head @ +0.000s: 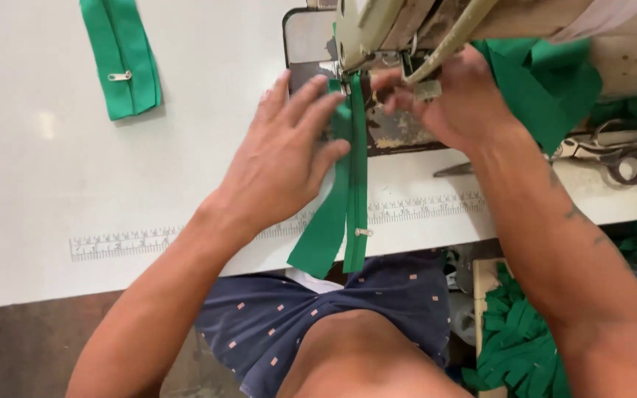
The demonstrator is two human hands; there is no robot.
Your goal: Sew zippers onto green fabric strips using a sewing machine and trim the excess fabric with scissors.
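Green zipper strip (352,184) lies under flat, spread left hand (289,158); right hand (455,103) fingers pinch its top; second strip (121,59) apart.

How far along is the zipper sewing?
Done: one finished-looking green zipper piece lies set aside at the table's far left. In hand: the left hand presses a green zipper strip flat while the right hand guides it at the sewing machine. Left: most of the strip is unfed; loose green strips wait below.

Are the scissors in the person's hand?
No, the scissors lie on the table past the right hand, which is up at the sewing machine.
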